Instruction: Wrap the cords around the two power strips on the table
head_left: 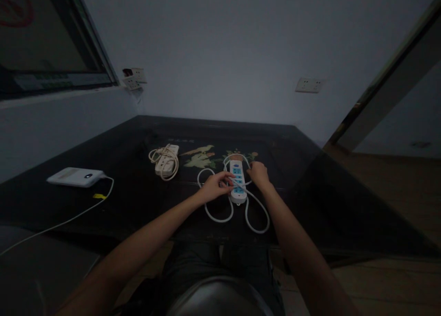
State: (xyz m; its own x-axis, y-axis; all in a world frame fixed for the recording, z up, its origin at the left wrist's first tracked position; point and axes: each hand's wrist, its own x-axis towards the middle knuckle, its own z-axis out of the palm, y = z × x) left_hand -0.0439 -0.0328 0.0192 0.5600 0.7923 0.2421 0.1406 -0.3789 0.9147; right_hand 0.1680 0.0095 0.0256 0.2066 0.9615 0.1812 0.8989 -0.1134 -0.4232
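Left hand [217, 186]: bent over one white cord [259, 232], grip cannot be told.
Right hand [258, 174]: apart from left, pinching same cord.
Blue-socketed power strip [237, 171]: one of two, on table [138, 201] between hands.
Cord-wrapped power strip [165, 170]: the other, leftward.
White device [77, 177]: one, far left.

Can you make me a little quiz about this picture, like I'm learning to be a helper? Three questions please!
1. What colour are the sockets on the long white plastic power strip?
2. True or false: the cream oblong power strip with a cream cord looped over it lies to the right of the flat white rectangular device.
3. Which hand has fingers over the long white strip, left or right?

Key:
1. Blue
2. True
3. The left hand
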